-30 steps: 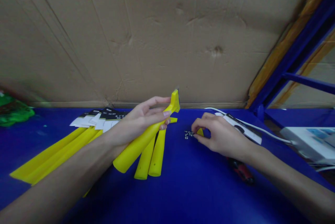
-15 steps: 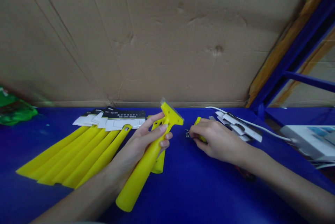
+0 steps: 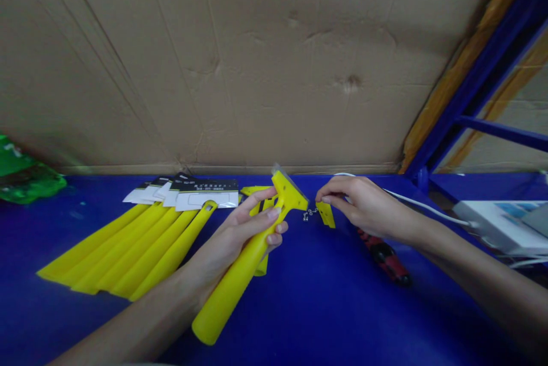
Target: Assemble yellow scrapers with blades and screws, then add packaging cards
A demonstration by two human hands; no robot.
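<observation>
My left hand (image 3: pixel 252 226) is closed around the handle of a yellow scraper (image 3: pixel 233 286), whose wide head with a clear edge points up and right. Behind these fingers another yellow part (image 3: pixel 260 268) lies on the blue table, mostly hidden. My right hand (image 3: pixel 363 206) has thumb and forefinger brought together at the upper end of a small yellow plate (image 3: pixel 327 216). Whether they grip the plate or something tiny cannot be made out. Several small silvery screws (image 3: pixel 305 217) lie just left of the plate. A red and black screwdriver (image 3: pixel 387 260) rests below my right wrist.
A row of yellow scrapers (image 3: pixel 124 246) with black and white cards (image 3: pixel 208 193) lies at the left. A green plastic bag or bottle (image 3: pixel 32 180) stands at the far left. White cable (image 3: pixel 428 207) runs to a white box (image 3: pixel 492 223) on the right. Cardboard (image 3: pixel 265 69) backs the table.
My right hand has risen and turned, uncovering the small yellow plate and more screws. The screwdriver now shows clearly. My left hand, with the scraper, has shifted slightly right.
</observation>
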